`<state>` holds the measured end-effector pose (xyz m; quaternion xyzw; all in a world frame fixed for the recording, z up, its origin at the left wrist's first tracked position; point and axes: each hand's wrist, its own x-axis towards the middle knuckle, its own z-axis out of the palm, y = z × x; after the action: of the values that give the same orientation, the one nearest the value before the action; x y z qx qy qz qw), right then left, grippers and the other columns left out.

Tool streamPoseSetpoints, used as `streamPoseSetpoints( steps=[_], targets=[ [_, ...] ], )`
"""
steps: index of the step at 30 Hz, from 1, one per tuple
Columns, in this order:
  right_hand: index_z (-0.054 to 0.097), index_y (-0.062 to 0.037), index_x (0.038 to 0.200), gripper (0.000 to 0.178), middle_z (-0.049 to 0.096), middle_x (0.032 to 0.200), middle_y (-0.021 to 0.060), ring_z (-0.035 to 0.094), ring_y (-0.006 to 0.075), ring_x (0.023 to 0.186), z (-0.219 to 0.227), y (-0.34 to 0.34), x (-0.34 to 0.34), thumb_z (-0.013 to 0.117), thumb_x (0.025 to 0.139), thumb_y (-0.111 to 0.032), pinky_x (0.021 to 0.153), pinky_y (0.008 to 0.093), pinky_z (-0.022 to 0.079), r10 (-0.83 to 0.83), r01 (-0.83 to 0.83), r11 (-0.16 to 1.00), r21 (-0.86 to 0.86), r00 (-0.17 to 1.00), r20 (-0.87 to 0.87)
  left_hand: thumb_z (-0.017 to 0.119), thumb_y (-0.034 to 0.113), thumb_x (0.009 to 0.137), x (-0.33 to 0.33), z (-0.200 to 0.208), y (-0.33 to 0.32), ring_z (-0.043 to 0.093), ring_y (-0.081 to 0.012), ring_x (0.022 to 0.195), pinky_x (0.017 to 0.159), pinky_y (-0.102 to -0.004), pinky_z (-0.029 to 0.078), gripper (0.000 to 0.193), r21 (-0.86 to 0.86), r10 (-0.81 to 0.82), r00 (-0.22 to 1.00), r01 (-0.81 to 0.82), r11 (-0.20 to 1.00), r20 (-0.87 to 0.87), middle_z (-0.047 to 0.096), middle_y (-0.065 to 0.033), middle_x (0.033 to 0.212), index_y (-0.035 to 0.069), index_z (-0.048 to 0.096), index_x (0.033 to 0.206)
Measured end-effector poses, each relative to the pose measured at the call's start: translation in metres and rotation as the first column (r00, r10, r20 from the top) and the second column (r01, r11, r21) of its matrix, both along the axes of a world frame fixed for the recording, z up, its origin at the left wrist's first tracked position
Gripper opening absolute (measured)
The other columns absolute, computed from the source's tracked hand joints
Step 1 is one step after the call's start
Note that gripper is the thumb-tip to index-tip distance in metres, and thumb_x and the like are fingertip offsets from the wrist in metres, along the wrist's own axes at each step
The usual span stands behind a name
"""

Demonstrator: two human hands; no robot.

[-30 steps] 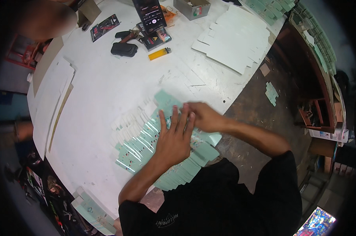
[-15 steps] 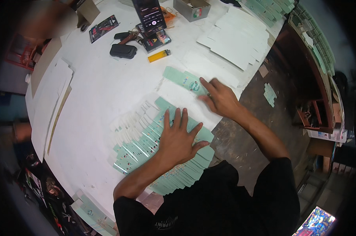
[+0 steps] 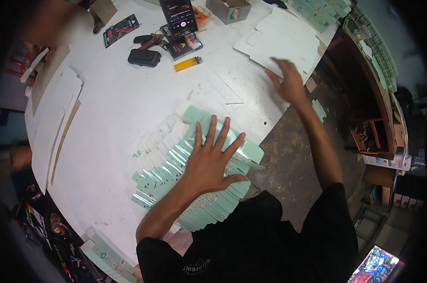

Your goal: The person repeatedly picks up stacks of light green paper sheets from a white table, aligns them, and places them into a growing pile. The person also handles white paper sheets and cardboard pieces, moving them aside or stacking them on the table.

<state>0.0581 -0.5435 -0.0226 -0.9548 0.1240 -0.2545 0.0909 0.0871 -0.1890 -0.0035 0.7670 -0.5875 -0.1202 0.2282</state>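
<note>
A fanned pile of mint-green flat cartons (image 3: 152, 188) overlaps along the table's near edge. My left hand (image 3: 208, 162) lies on the pile with its fingers spread, pressing on the top carton (image 3: 193, 114). One green flap sticks out past that hand on the right. Farther off, my right hand (image 3: 291, 85) is raised with fingers apart and nothing visible in them; it is slightly blurred. Just beyond its fingertips lies a stack of white die-cut card blanks (image 3: 274, 45). Whether the hand touches the stack, I cannot tell.
On the white table (image 3: 105, 108) are a yellow lighter (image 3: 187, 63), a black pouch (image 3: 144, 57), a propped phone (image 3: 179, 19) and a grey box (image 3: 229, 10). Large white sheets (image 3: 58, 122) lie at the left. More green cartons (image 3: 107, 257) sit at the lower left.
The single green carton under my right hand has moved onto the fanned pile, beneath my left hand. My right hand has let go and moved away toward the white blanks.
</note>
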Motion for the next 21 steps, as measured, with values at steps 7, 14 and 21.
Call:
streamPoseSetpoints(
  steps=[7, 14, 21],
  targets=[
    [0.07, -0.0019, 0.126, 0.036, 0.073, 0.095, 0.0085, 0.065, 0.0146, 0.087, 0.012, 0.08, -0.035, 0.074, 0.1, -0.027, 0.08, 0.0317, 0.052, 0.238, -0.005, 0.737, 0.676, 0.938, -0.253, 0.064, 0.046, 0.101, 0.001, -0.021, 0.001, 0.02, -0.0499, 0.158, 0.124, -0.0729, 0.009, 0.068, 0.113, 0.039, 0.998, -0.045, 0.993, 0.057, 0.028, -0.0257, 0.169, 0.016, 0.046, 0.159],
    [0.067, -0.0025, 0.131, 0.044, 0.075, 0.109, 0.0193, 0.073, 0.0327, 0.095, 0.014, 0.04, -0.034, 0.077, 0.096, -0.028, 0.086, 0.0414, 0.057, -0.027, 0.091, 0.914, 0.395, 0.986, -0.165, 0.056, 0.057, 0.103, 0.003, -0.025, -0.002, 0.02, -0.0503, 0.158, 0.126, -0.0696, 0.009, 0.073, 0.028, 0.08, 0.994, -0.082, 0.996, 0.07, 0.029, -0.0264, 0.169, 0.011, 0.047, 0.159],
    [0.056, -0.007, 0.146, 0.049, 0.066, 0.131, 0.0268, 0.067, 0.0424, 0.119, -0.026, -0.026, -0.015, 0.068, 0.099, -0.015, 0.098, 0.0487, 0.054, 0.027, -0.023, 0.999, 0.025, 0.987, -0.162, 0.057, 0.055, 0.103, 0.005, -0.008, -0.007, 0.026, -0.0486, 0.157, 0.127, -0.0652, 0.014, 0.066, 0.222, 0.051, 0.999, -0.052, 0.974, 0.013, 0.035, -0.0257, 0.167, 0.011, 0.057, 0.152]
  ],
)
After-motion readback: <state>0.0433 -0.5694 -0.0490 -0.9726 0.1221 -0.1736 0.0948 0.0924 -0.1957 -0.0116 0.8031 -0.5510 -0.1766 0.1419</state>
